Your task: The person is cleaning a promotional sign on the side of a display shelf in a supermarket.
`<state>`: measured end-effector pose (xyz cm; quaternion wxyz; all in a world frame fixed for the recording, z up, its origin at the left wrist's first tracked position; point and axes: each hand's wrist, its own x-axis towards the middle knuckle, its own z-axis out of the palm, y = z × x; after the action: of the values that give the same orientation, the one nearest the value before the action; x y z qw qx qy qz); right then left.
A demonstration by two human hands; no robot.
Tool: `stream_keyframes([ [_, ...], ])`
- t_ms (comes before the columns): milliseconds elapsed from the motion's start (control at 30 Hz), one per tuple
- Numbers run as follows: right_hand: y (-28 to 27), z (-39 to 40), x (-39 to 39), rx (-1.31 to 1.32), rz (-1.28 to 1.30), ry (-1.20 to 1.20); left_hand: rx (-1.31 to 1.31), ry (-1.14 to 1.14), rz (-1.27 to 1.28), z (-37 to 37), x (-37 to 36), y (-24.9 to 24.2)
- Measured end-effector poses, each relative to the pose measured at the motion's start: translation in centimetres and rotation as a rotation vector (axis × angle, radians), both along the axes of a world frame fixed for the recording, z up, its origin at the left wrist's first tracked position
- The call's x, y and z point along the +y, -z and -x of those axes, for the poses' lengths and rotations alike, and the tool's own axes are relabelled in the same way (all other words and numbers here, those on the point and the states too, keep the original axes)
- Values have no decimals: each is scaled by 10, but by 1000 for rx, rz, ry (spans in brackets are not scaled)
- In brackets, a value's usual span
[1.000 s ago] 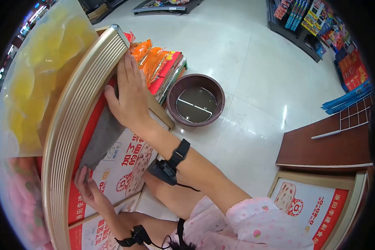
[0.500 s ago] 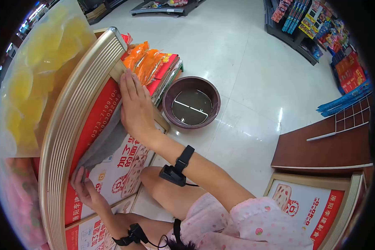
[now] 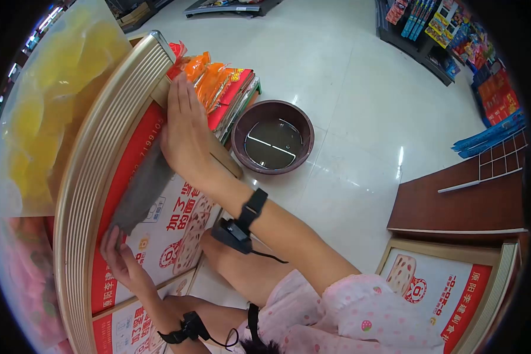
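A grey cloth lies across the red and white printed panel of a gold-framed counter, stretched between my hands. At its lower end my left hand is closed on the cloth's edge, fingers curled. My right hand is at the upper end, by the corner of the gold frame. Its fingers are stretched out flat and close together, over the frame's edge. The cloth's upper end runs under that palm, where the contact is hidden.
A brown basin of murky water stands on the tiled floor. Orange packets are stacked beside the counter's far end. At the left is a clear bag with yellow contents. Another framed panel and display racks are on the right.
My right hand has shifted slightly up and left along the frame. The cloth between my hands now looks broader and covers more of the printed numbers. My left hand has moved little.
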<state>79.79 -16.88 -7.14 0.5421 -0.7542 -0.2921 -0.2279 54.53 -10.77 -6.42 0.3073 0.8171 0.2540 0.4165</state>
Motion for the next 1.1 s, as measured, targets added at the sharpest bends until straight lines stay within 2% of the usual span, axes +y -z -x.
stream_keyframes([
  [100, 2, -4, 4, 12, -58, -17, 41, -10, -12, -1, -2, -5],
  [167, 40, 8, -1, 210, 39, -43, 39, 15, -32, -2, 2, 0],
  [233, 73, 18, -4, 250, 58, -41, 46, 35, -53, -5, 0, 2],
  [400, 43, 22, 5, 296, 79, 5, 143, -31, -127, -7, -1, -2],
  [467, 33, 22, 10, 225, 17, 35, 133, -21, -125, -10, -1, -1],
  [633, 84, 26, -2, 274, 129, 12, 129, 10, -143, -13, -1, 9],
  [700, 95, 30, -9, 301, 180, 4, 210, -22, -96, -24, -12, 12],
  [800, 117, 34, -19, 409, 36, -74, 184, -47, -60, -25, -26, 34],
  [833, 129, 34, -25, 526, -12, -73, 24, 0, -46, -30, -34, 40],
  [867, 144, 35, -30, 645, -57, -73, 31, -3, -43, -28, -34, 46],
  [900, 164, 38, -34, 650, -52, -78, 4, 15, -42, -26, -35, 53],
  [967, 198, 46, -40, 936, -472, -24, -19, -1, 38, -24, -39, 56],
  [1000, 194, 48, -50, 940, -468, -28, -17, -6, 40, -24, -37, 58],
  [1067, 179, 52, -79, 1377, -864, -194, 88, -35, -92, -22, -32, 62],
  [1100, 158, 55, -92, 1414, -852, -197, 91, -38, -90, -25, -34, 59],
])
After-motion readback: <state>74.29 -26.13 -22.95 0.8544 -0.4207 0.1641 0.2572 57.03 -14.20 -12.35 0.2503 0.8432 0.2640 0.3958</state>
